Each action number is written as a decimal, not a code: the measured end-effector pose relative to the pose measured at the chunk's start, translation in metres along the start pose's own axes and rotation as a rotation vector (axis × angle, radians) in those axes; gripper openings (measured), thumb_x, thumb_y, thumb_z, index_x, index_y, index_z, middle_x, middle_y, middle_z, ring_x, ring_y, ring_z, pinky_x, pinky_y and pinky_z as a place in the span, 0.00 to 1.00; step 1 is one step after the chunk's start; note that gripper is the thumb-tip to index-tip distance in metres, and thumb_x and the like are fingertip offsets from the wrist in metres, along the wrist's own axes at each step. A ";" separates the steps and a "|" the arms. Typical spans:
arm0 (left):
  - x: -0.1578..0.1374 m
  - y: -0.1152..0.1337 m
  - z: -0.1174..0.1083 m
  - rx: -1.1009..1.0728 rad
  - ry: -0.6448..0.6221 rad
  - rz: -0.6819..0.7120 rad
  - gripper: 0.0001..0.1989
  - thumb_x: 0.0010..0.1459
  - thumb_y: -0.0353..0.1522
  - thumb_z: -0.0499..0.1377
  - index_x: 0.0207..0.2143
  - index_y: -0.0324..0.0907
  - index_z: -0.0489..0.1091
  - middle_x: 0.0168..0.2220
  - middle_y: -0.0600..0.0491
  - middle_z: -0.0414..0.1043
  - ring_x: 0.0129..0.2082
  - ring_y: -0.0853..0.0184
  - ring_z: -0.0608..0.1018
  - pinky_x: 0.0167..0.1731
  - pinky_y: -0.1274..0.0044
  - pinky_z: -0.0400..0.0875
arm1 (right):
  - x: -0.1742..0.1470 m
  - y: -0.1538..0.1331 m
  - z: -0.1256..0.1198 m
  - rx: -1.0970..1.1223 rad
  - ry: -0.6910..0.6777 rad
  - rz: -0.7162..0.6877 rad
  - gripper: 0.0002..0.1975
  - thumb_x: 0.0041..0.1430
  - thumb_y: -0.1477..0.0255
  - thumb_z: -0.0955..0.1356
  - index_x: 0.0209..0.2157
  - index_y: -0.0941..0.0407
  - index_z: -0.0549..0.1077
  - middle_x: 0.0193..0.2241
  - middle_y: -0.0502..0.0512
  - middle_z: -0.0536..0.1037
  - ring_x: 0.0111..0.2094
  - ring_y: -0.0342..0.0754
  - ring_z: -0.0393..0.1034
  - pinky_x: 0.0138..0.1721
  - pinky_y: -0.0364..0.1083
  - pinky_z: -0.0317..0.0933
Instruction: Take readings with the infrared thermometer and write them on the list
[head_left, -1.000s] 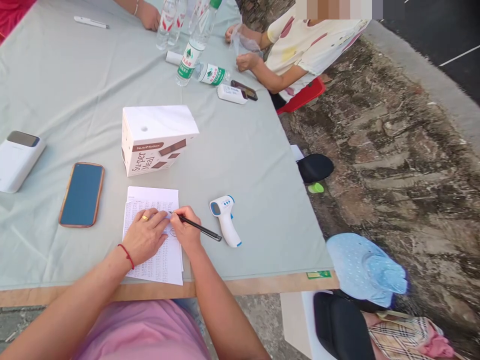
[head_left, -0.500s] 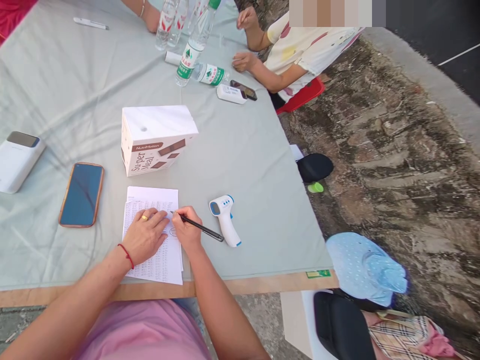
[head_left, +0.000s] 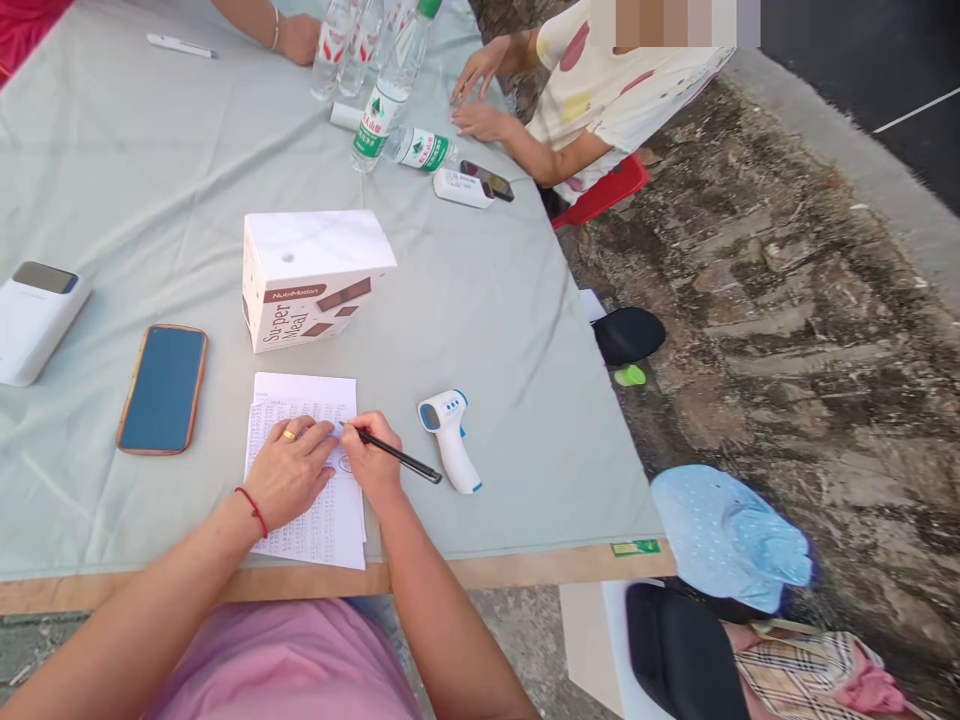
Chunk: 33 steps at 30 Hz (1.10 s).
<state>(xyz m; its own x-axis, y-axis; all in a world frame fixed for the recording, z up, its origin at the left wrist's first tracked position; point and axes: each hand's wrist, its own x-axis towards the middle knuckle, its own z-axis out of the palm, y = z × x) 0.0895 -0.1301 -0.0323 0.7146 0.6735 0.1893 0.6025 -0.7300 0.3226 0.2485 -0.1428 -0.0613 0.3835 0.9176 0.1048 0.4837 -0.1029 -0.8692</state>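
Note:
Printed sheets of paper [head_left: 315,530], dense with small rows of text, lie before me near the table's front edge. Across them rests my left hand [head_left: 296,470], lying flat with a ring and a red wrist cord. My right hand [head_left: 373,455] grips a black pen [head_left: 405,461], its tip on the upper right part of the top sheet. A hand-drawn circle shows partly beside that hand. To the right lies a white and blue infrared thermometer [head_left: 454,440]. Behind the papers stands a white and brown box [head_left: 319,280].
A phone [head_left: 163,390] and a white power bank [head_left: 41,320] lie on the left. Water bottles [head_left: 386,100] stand at the back, one on its side. Two people's hands rest at the far edge. A blue cap [head_left: 727,535] is off the table's right corner.
The pen's rear end has shifted slightly left with small motion of my right hand. My left hand stays put. Across the table, a person's hands have moved left and down onto the table.

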 end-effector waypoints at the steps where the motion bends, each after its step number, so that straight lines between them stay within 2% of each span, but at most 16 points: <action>1: 0.000 0.000 0.000 0.000 0.000 0.001 0.13 0.61 0.31 0.55 0.49 0.41 0.69 0.52 0.47 0.70 0.51 0.56 0.69 0.47 0.64 0.63 | 0.000 0.000 0.000 0.002 0.002 0.000 0.06 0.49 0.66 0.63 0.23 0.52 0.64 0.17 0.44 0.68 0.20 0.44 0.61 0.24 0.44 0.58; 12: 0.001 0.000 0.000 0.003 0.007 0.006 0.13 0.61 0.31 0.56 0.49 0.39 0.69 0.52 0.48 0.71 0.51 0.56 0.69 0.47 0.64 0.63 | -0.001 0.000 0.001 0.035 0.060 0.002 0.06 0.50 0.66 0.63 0.23 0.52 0.64 0.17 0.45 0.68 0.20 0.44 0.61 0.24 0.43 0.59; 26: 0.002 -0.001 0.000 -0.053 -0.025 -0.015 0.15 0.60 0.30 0.56 0.50 0.41 0.69 0.54 0.47 0.70 0.52 0.54 0.69 0.48 0.61 0.64 | -0.002 0.002 0.001 -0.021 0.034 -0.009 0.06 0.51 0.67 0.63 0.23 0.53 0.63 0.17 0.44 0.67 0.20 0.43 0.61 0.24 0.43 0.58; 28: 0.000 0.000 -0.002 -0.099 -0.031 -0.030 0.15 0.59 0.30 0.57 0.50 0.42 0.69 0.54 0.47 0.69 0.53 0.53 0.69 0.49 0.60 0.64 | -0.002 0.003 -0.003 -0.051 0.076 -0.049 0.06 0.54 0.67 0.63 0.26 0.53 0.66 0.21 0.47 0.70 0.23 0.45 0.64 0.27 0.44 0.61; 30: -0.003 -0.002 -0.007 -0.193 -0.036 -0.040 0.15 0.58 0.30 0.58 0.49 0.41 0.69 0.54 0.46 0.68 0.53 0.53 0.68 0.51 0.60 0.65 | 0.001 0.006 -0.012 -0.100 0.090 -0.147 0.07 0.59 0.68 0.62 0.33 0.54 0.69 0.28 0.51 0.74 0.30 0.46 0.68 0.32 0.45 0.64; 33: -0.004 -0.021 -0.025 -0.370 -0.001 -0.143 0.11 0.59 0.34 0.58 0.43 0.42 0.70 0.49 0.46 0.69 0.49 0.57 0.71 0.50 0.62 0.68 | 0.011 0.014 -0.029 -0.247 -0.013 -0.376 0.13 0.63 0.73 0.59 0.45 0.56 0.71 0.39 0.58 0.74 0.40 0.50 0.70 0.40 0.48 0.65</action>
<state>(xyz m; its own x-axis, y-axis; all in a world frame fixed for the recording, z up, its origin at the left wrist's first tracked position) 0.0650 -0.1145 -0.0168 0.6332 0.7650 0.1177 0.5270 -0.5375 0.6583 0.2825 -0.1454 -0.0585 0.1354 0.9134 0.3840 0.7613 0.1521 -0.6304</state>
